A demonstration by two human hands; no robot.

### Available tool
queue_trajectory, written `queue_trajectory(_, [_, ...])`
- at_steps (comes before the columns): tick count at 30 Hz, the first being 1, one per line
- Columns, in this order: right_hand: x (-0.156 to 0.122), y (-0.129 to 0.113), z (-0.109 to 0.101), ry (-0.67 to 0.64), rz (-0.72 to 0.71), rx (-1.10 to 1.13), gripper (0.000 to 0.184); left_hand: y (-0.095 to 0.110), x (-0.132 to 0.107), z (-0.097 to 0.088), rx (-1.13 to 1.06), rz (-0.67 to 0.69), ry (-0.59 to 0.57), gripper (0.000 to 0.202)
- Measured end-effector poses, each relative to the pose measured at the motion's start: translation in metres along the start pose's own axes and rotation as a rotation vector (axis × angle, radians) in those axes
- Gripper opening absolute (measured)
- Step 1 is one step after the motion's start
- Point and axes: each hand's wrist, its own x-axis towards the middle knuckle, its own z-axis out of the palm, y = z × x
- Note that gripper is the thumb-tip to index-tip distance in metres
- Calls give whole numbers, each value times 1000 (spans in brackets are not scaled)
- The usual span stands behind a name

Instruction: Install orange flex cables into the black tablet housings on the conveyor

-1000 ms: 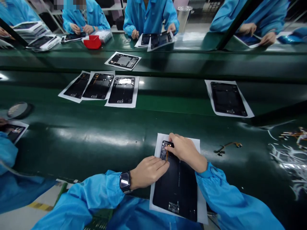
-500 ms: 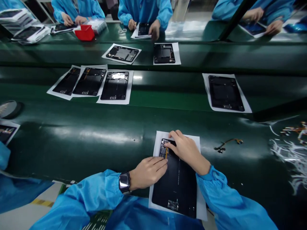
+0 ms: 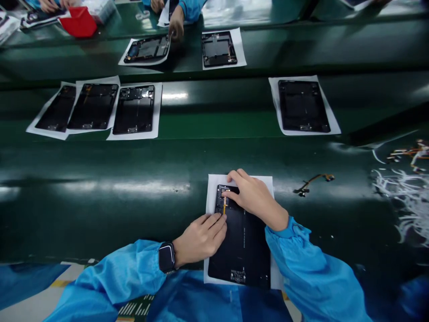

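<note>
On a white sheet (image 3: 214, 179) in front of me lies an opened black tablet (image 3: 239, 250), its inner side up. A narrow orange flex cable (image 3: 225, 203) runs along its upper left part. My left hand (image 3: 203, 239), with a watch at the wrist, has its fingers closed together at the cable's lower end. From the right, my right hand (image 3: 254, 197) reaches over the tablet's top. Its thumb presses by the cable's upper end, and its bent fingers are at the top edge. The exact fingertip contact is partly hidden.
A loose flex cable (image 3: 314, 183) lies to the right, near a heap of white strips (image 3: 407, 201). Several opened tablets (image 3: 134, 109) on sheets lie along the green line ahead. Across it, a co-worker's hand (image 3: 176, 24) holds a sheet's edge near a red bin (image 3: 79, 22).
My view has tipped down and shifted right. Both my hands stay at the flex cable with little movement. Across the line, a co-worker's hand has reached out and lifted a tablet's sheet.
</note>
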Motion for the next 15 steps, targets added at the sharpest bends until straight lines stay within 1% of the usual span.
queue_trajectory(10, [-1,-1,-1,-3,7,-6,27,2,-2,2,35,11,-33,18])
queue_trajectory(15, [0,-5,-3,2,31,-67,24,2,-1,2,51,30,-89,18])
